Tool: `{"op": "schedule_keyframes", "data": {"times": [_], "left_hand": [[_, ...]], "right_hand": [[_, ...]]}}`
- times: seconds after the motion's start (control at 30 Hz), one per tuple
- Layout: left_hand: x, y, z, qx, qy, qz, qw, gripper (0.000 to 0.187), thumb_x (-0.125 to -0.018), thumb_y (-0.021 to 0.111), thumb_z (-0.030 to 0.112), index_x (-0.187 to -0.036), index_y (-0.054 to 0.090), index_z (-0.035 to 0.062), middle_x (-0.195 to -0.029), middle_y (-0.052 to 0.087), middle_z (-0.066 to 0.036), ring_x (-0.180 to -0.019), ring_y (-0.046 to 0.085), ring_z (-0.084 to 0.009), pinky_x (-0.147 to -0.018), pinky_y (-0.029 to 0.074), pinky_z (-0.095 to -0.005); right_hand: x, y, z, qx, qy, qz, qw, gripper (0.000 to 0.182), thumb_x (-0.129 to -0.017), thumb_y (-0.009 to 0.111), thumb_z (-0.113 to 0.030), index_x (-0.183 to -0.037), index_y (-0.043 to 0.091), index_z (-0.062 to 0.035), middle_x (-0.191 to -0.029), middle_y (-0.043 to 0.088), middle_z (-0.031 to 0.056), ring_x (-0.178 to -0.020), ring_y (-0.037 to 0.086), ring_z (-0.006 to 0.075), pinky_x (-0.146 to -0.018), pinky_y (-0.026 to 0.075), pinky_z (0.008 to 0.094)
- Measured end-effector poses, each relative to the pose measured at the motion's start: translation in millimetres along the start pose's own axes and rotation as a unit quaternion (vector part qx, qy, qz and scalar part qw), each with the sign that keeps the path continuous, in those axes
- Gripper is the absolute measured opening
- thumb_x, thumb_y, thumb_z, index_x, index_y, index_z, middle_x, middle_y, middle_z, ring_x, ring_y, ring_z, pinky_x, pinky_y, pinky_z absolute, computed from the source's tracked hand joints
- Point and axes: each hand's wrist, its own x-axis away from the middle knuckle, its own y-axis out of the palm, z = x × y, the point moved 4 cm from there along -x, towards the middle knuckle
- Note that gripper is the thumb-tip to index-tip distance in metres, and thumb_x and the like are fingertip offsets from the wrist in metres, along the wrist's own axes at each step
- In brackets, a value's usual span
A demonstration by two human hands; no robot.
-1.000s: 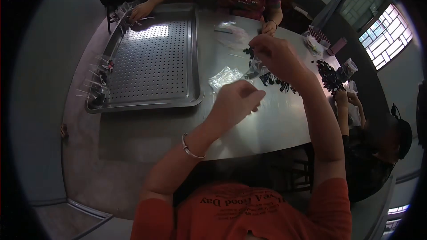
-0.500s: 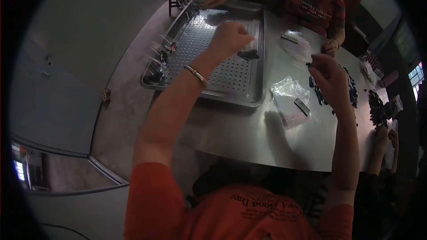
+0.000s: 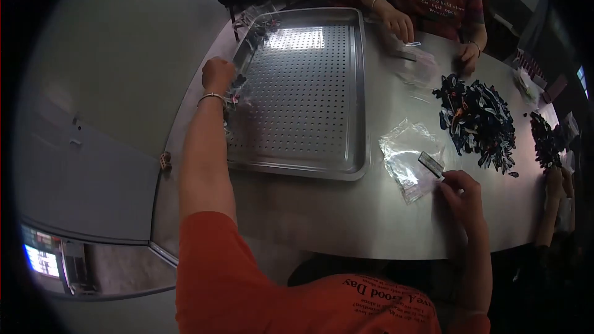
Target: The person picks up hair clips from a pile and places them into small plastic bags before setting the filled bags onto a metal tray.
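My left hand (image 3: 219, 75) is closed above the left rim of a perforated metal tray (image 3: 365, 86). By its fingers is a small clear plastic bag with a dark piece (image 3: 240, 80) in it; the fingertips are partly hidden. My right hand (image 3: 464, 195) has thumb and forefinger pinched at the near end of a short flat bar (image 3: 431, 164). Under that bar lies a stack of clear plastic bags (image 3: 402, 154). To the right of the stack is a heap of small dark flat pieces (image 3: 479, 120), several with coloured marks.
Filled clear bags (image 3: 263, 20) hang on the tray's far left corner, others along its left rim. Across the metal table (image 3: 297, 216), a co-worker's hand (image 3: 399, 23) is over another bag stack (image 3: 417, 65). At far right, another person's hands (image 3: 559, 182) are by a second dark heap (image 3: 544, 139).
My left hand has moved left with the bag from over the tray to its left rim. My right hand has come down from above the dark heap to the bar on the bags.
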Motion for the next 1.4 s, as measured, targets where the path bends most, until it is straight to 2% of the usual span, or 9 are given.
{"op": "schedule_keyframes", "data": {"times": [0.17,0.27,0.4,0.6,0.67,0.73,0.87,1.07,1.4], "left_hand": [[10.4,-11.0,12.3,-0.172,0.004,0.045,0.984,0.039,-0.077,0.064,0.027,-0.106,0.059,0.0005,-0.102,0.065,-0.02,-0.092,0.064,-0.037,-0.079,0.051,-0.0455],[19.1,-8.0,23.8,-0.311,0.076,0.112,0.941,0.053,-0.076,0.071,0.031,-0.114,0.05,0.0011,-0.107,0.06,-0.018,-0.1,0.06,-0.0318,-0.084,0.048,-0.0441],[58.7,-26.1,89.1,-0.296,0.212,0.198,0.91,0.053,-0.073,0.074,0.028,-0.111,0.051,0.0013,-0.109,0.058,-0.017,-0.103,0.057,-0.0324,-0.089,0.045,-0.0449],[199.1,-61.6,213.1,0.158,0.447,0.037,0.88,0.038,-0.074,0.072,0.016,-0.105,0.056,0.0009,-0.104,0.06,-0.016,-0.1,0.058,-0.0317,-0.086,0.045,-0.0422],[248.0,-57.0,237.3,0.235,0.439,-0.133,0.857,0.028,-0.075,0.071,0.017,-0.096,0.061,0.0021,-0.103,0.062,-0.015,-0.099,0.059,-0.0302,-0.084,0.045,-0.0409],[289.5,-47.0,260.4,0.246,0.493,-0.121,0.826,0.025,-0.075,0.07,0.02,-0.091,0.063,0.002,-0.099,0.061,-0.016,-0.095,0.059,-0.0306,-0.081,0.045,-0.0396],[325.3,-5.7,285.4,0.191,0.51,-0.083,0.835,0.023,-0.076,0.068,0.022,-0.085,0.065,0.0009,-0.093,0.059,-0.016,-0.09,0.058,-0.0318,-0.08,0.046,-0.0402],[326.9,18.0,287.7,0.151,0.447,-0.194,0.86,0.017,-0.076,0.065,0.017,-0.075,0.066,0.0,-0.089,0.057,-0.016,-0.088,0.057,-0.0323,-0.081,0.046,-0.0428],[336.1,10.9,292.2,0.199,0.463,-0.033,0.863,0.007,-0.074,0.061,0.006,-0.074,0.059,-0.0006,-0.089,0.059,-0.016,-0.082,0.058,-0.0331,-0.077,0.047,-0.0412]], "right_hand": [[4.3,-9.3,-0.4,0.041,-0.032,0.035,0.998,0.017,-0.077,0.066,-0.001,-0.094,0.064,0.0003,-0.078,0.066,0.0077,-0.069,0.061,0.0133,-0.064,0.049,0.0259],[1.6,-10.7,-14.8,0.027,-0.064,0.028,0.997,0.018,-0.077,0.067,-0.003,-0.094,0.064,0.0001,-0.081,0.064,0.0086,-0.071,0.061,0.0157,-0.063,0.049,0.0257],[-13.4,10.9,-27.0,0.036,-0.146,0.029,0.988,0.017,-0.076,0.07,-0.006,-0.091,0.065,-0.0005,-0.091,0.062,0.0096,-0.076,0.062,0.0197,-0.065,0.05,0.0296],[-32.4,34.5,-36.0,0.143,-0.139,0.026,0.98,0.027,-0.069,0.075,-0.023,-0.089,0.069,-0.0061,-0.093,0.059,0.0105,-0.088,0.058,0.0273,-0.076,0.049,0.0368],[-30.4,35.5,-32.9,0.16,-0.118,0.044,0.979,0.03,-0.067,0.074,-0.026,-0.088,0.069,-0.0064,-0.094,0.059,0.0119,-0.09,0.056,0.0295,-0.08,0.047,0.0387],[-28.4,32.4,-22.5,0.164,-0.117,0.076,0.977,0.029,-0.067,0.075,-0.026,-0.088,0.07,-0.0066,-0.093,0.06,0.0118,-0.09,0.056,0.0296,-0.08,0.047,0.0387],[-23.7,25.2,2.2,0.152,-0.116,0.123,0.974,0.027,-0.067,0.075,-0.025,-0.086,0.07,-0.0064,-0.088,0.06,0.0107,-0.085,0.058,0.0285,-0.076,0.048,0.0378],[-25.6,20.9,13.9,0.107,-0.106,0.128,0.98,0.027,-0.07,0.075,-0.025,-0.087,0.07,-0.0052,-0.085,0.06,0.0089,-0.079,0.06,0.0254,-0.071,0.049,0.0352],[-27.7,5.7,20.2,0.02,-0.067,0.221,0.973,0.025,-0.074,0.074,-0.023,-0.088,0.069,-0.0031,-0.083,0.06,0.0091,-0.071,0.061,0.0213,-0.066,0.05,0.0311]]}}
